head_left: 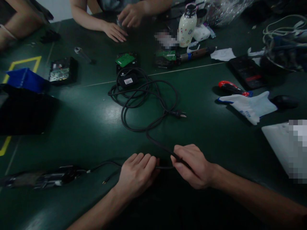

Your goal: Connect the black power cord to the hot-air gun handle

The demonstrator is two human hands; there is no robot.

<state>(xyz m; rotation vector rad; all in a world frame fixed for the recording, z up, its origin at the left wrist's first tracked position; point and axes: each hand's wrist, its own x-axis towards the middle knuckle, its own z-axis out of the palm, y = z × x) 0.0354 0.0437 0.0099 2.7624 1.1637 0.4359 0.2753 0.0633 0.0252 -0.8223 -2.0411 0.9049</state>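
Note:
Both of my hands grip a black power cord point(159, 144) near the table's front edge. My left hand point(137, 169) is closed round it, knuckles up, with a thin cable end sticking out on its left. My right hand point(192, 167) pinches the cord between thumb and fingers, a little to the right. Ahead of them the cord lies in loose loops, its two-prong plug point(179, 114) resting at the right of the coil. A black adapter box point(128, 80) with a white label sits in the loops. From my left hand a cable runs left to a dark, blurred device point(48, 179).
A circuit board point(125, 59) and an opened drive point(61, 71) lie beyond the coil. A blue bin point(26, 80) stands left. At right are a screwdriver point(231, 87), a glove point(250, 105) and a black mouse point(286, 101). A bottle point(187, 27) stands at back, near another person's hands point(124, 22).

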